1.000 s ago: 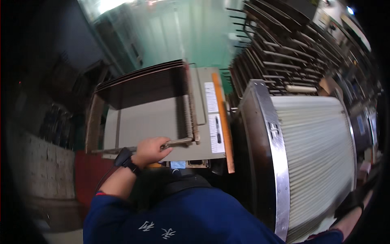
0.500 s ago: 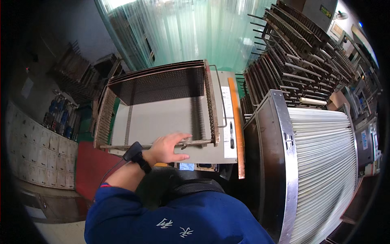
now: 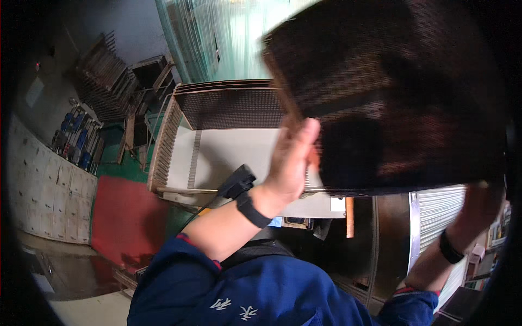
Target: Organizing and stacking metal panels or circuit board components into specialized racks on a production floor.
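A large dark perforated panel (image 3: 348, 81), smeared by motion, is held up at the right and fills much of the view. My left hand (image 3: 291, 163) grips its left edge, fingers wrapped partly behind it. At the lower right corner my right hand (image 3: 478, 209) holds the panel's edge; its fingers are shadowed and mostly hidden. Behind the panel, on a pale tabletop, stands a metal slotted rack (image 3: 163, 141) with toothed sides. Several similar perforated panels (image 3: 234, 106) stand upright at the rack's far end. The raised panel hides the rack's right side.
Right of the table is a tall cabinet-like frame (image 3: 416, 228) of stacked pale slats. Translucent green strip curtains (image 3: 190, 38) hang behind. More racks (image 3: 103, 76) are stacked at far left, above a red floor patch (image 3: 122, 223) and grey lockers (image 3: 51, 198).
The panel and my right hand have come into view from the right. My left hand has left the rack's front bar, moving up and right to grip the panel. The view has shifted right.
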{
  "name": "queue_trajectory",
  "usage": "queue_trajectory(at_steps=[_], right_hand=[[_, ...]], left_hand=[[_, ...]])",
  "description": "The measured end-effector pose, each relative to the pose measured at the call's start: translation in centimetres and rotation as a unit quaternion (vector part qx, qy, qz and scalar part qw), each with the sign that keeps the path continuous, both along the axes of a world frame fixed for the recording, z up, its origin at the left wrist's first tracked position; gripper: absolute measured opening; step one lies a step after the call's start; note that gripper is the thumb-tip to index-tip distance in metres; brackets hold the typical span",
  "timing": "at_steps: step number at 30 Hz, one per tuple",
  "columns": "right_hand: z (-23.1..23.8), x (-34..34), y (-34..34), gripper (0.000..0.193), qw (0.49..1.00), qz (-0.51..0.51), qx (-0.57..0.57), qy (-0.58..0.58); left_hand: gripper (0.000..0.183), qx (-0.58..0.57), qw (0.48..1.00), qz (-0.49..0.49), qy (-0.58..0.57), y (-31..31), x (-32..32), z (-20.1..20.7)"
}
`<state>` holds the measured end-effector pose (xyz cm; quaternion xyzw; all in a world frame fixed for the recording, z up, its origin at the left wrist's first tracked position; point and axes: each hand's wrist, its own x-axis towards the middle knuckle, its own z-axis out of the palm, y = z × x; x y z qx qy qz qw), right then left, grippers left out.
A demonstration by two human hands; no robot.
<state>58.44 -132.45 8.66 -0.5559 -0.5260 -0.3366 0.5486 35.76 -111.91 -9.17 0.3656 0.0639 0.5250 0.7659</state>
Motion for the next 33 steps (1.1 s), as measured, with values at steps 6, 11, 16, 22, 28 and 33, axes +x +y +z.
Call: queue_trajectory(at_steps=[6,11,16,22,28,33], right_hand=[[0.3,-6.6,12.3,0.041,0.931,0.348,-0.029,0.106],[5.3,-1.8,16.3,0.036,0.874,0.442,-0.142,0.144],[5.0,0.4,16.3,0.041,0.845,0.459,-0.156,0.225],[4.8,-0.2,18.3,0.043,0.766,0.504,-0.251,0.309],[1.3,6.3,20.7,0.035,0.836,0.402,-0.254,0.272],[0.3,5.6,23.3,0.037,0.783,0.42,-0.269,0.371]], left_hand=[[0.041,-0.104,0.989,0.084,-0.058,7.0,-15.5,-1.4],[0.044,-0.038,0.994,0.095,-0.037,11.1,-23.5,-0.4],[0.043,-0.014,0.985,0.169,0.04,14.0,-27.6,-0.6],[0.034,-0.034,0.973,0.221,0.065,15.6,-28.2,-1.3],[0.031,-0.017,0.963,0.26,0.067,14.9,-26.4,-0.7],[0.035,0.011,0.969,0.235,0.072,13.2,-23.8,1.2]])
